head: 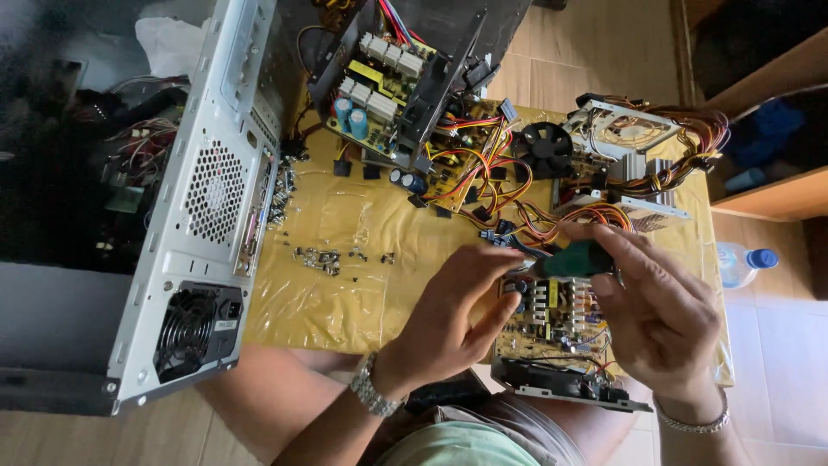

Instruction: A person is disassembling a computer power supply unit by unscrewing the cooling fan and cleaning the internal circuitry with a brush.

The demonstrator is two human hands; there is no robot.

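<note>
My right hand [660,315] grips a green-handled screwdriver [573,259] that points left over an opened power supply board [552,324] at the table's near edge. My left hand [453,315] is next to it, its fingers pinching the tool's shaft near the board's left corner. A black fan [539,380] sits in the metal frame under the board.
A grey computer case [203,207] lies on its side at the left. More opened power supplies [388,78], a black fan [545,147] and bundles of coloured wires [681,155] fill the far side. Several loose screws [319,257] lie on the yellow plastic sheet [345,285]. A water bottle [742,263] is at right.
</note>
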